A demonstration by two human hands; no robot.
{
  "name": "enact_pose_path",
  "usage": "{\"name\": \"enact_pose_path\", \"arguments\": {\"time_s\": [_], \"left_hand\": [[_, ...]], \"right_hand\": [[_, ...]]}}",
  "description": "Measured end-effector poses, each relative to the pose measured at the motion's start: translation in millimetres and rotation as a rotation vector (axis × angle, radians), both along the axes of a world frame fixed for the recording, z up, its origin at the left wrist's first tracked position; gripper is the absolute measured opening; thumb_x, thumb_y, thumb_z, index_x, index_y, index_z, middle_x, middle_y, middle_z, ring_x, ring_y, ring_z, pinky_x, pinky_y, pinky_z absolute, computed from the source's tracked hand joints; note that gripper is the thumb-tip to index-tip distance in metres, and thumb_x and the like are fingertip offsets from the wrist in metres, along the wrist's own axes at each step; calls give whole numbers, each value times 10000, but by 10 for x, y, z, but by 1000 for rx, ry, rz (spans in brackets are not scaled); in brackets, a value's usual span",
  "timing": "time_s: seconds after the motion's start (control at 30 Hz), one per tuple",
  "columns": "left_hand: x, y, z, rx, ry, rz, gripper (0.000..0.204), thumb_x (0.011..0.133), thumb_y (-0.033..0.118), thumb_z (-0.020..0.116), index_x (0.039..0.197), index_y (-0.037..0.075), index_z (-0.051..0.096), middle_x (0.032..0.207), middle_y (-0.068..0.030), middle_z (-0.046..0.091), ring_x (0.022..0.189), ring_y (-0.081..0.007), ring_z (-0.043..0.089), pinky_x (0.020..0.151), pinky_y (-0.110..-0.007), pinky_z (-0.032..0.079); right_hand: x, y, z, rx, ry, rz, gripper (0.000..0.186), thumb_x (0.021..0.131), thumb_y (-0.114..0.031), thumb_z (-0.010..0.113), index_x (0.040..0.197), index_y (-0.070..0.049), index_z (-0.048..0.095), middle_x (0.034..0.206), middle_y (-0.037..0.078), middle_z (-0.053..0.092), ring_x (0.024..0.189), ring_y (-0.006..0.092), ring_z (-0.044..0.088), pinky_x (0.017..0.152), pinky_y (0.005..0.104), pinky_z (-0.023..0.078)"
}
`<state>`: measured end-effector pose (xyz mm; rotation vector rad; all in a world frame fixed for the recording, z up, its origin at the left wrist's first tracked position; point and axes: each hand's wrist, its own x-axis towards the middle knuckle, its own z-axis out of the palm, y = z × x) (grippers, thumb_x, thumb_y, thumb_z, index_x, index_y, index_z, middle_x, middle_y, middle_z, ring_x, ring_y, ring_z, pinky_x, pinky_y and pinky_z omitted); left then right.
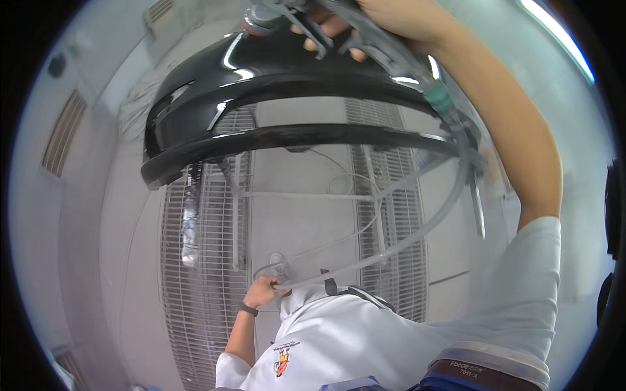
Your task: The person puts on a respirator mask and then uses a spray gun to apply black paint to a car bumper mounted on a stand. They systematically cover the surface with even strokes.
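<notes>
Two bare hands show in the head view, well apart. At the top of the frame, the right hand (398,19) is wrapped around a grey spray gun (386,57), fingers curled about its handle; whether the trigger is pressed cannot be told. A green fitting (438,98) sits at the handle's lower end, and from it a translucent hose (417,232) curves down to the lower centre. There the left hand (264,291), a dark band (248,309) at its wrist, is closed on the hose near a light shoe (278,262).

Across the upper centre, below the spray gun in the frame, stretches a glossy black bumper (287,136). A pale stand (237,215) shows beneath it, and a silvery wrapped strip (190,225) hangs at its left. Slatted grates (202,306) run along the floor (300,225). A bright lamp (562,34) glows at upper right.
</notes>
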<state>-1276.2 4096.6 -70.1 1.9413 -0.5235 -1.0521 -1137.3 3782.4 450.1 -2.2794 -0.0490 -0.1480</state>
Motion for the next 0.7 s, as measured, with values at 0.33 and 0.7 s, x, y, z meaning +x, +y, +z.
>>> {"name": "enact_pose_path", "arguments": {"time_s": [0.33,0.7], "left_hand": [[-847,-451,-1004,286,-518,-359,256,767,291,810,893,73,761,927,-184,741,922,-386,705,804,-463,563],[-1594,-1627,-1007,663,-308,-747,580,918,634,579,922,89,780,953,-190,749,962,-390,705,876,-460,551]], "right_hand": [[-4582,-1688,-864,353,-337,-307,548,967,-213,666,1417,50,497,1086,269,700,783,305,742,505,326,618],[-7692,-2284,-1882,609,-622,-1036,436,928,15,637,1344,86,529,1143,238,698,1025,305,724,665,345,653]]}}
